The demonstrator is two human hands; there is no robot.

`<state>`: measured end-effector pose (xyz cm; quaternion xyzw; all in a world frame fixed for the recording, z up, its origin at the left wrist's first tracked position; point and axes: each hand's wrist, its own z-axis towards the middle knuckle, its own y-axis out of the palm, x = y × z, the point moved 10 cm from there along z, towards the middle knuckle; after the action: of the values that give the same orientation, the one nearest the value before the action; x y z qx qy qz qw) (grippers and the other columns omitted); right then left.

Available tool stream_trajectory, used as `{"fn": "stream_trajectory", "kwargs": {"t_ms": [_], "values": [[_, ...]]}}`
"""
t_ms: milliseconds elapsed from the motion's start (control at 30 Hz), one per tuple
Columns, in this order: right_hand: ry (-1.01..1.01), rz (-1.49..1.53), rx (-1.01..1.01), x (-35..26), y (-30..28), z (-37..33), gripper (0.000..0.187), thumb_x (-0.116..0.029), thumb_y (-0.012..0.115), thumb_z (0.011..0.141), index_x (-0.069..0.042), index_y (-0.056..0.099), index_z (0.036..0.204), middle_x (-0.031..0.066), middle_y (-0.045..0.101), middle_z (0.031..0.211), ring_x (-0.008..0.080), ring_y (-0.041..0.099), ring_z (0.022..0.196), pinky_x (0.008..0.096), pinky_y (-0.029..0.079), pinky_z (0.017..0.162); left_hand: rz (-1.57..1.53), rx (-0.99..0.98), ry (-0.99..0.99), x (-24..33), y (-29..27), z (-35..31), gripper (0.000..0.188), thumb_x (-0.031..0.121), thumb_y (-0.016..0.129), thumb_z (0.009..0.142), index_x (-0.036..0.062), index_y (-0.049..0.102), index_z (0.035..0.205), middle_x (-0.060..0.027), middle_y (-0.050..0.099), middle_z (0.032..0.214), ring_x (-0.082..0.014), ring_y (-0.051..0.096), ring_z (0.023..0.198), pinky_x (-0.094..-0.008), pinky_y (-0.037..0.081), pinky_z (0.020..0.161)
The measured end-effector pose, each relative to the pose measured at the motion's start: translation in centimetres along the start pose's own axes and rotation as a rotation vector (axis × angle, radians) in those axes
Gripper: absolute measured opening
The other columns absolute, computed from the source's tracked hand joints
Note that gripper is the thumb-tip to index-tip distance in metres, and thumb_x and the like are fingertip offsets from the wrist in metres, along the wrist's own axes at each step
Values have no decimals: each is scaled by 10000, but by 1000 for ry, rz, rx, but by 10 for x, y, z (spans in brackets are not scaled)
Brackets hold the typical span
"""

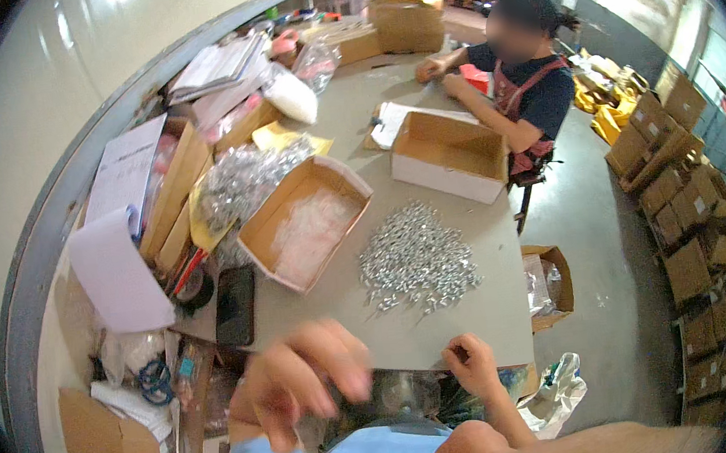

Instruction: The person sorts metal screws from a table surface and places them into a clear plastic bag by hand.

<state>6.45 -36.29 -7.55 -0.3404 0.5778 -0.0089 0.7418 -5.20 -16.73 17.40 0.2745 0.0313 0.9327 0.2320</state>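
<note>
My left hand (308, 375) is raised at the table's near edge, blurred by motion. Its fingers are apart and nothing shows in them. To its right, my right hand (472, 362) rests by the near table edge with fingers curled together; whatever they may hold is hidden. Beyond it lies a loose pile of small silvery metal pieces (417, 256), too small to name exactly. A white-sided cardboard box (347, 172) left of the pile holds clear plastic bags (315, 230). Just past my left hand lies a black phone (235, 306).
Another open box (449, 175) stands farther off, near a seated co-worker (533, 76) whose hands are together over the table. Papers (124, 269), plastic bags and cartons crowd the left side. An open carton (553, 270) sits below the right edge; stacked cartons (697, 209) line the far right.
</note>
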Motion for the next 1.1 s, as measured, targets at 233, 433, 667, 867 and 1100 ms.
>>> {"fn": "stream_trajectory", "kwargs": {"t_ms": [233, 433, 667, 867, 1100], "values": [[-50, -87, 62, 9, -12, -1, 109, -90, 688, 777, -46, 589, 794, 126, 580, 732, 304, 570, 656, 385, 449, 583, -536, -394, -64, -5, 46, -5, 409, 440, 627, 884, 55, 626, 1021, -217, 561, 1156, -342, 559, 964, -488, 446, 805], [-43, -79, 73, 14, -11, -1, 110, -95, 691, 774, -54, 592, 802, 121, 581, 749, 303, 571, 656, 383, 452, 580, -534, -388, -60, -8, 41, -8, 414, 447, 618, 883, 53, 624, 1010, -234, 536, 1199, -352, 548, 963, -499, 437, 756], [-39, -99, 72, 12, -16, -3, 109, -113, 688, 789, -56, 599, 820, 116, 578, 750, 289, 568, 646, 369, 452, 574, -688, -502, 31, -9, 38, -4, 453, 267, 694, 851, -24, 577, 1178, -301, 452, 1329, -444, 547, 1078, -525, 469, 814], [-88, -71, 102, 7, -13, -4, 100, -36, 684, 778, -31, 584, 788, 80, 522, 699, 186, 504, 563, 299, 410, 514, 572, 3, -695, -125, -117, -1, 134, 102, 579, 879, 39, 644, 977, -91, 644, 905, -206, 615, 916, -342, 480, 823], [-50, -57, 76, 8, -15, -2, 116, -128, 680, 797, -51, 597, 819, 131, 590, 773, 329, 582, 687, 392, 467, 601, 1492, -678, -812, -243, -261, -71, 231, 64, 596, 762, 58, 692, 972, -167, 662, 967, -346, 630, 921, -415, 499, 824]]}}
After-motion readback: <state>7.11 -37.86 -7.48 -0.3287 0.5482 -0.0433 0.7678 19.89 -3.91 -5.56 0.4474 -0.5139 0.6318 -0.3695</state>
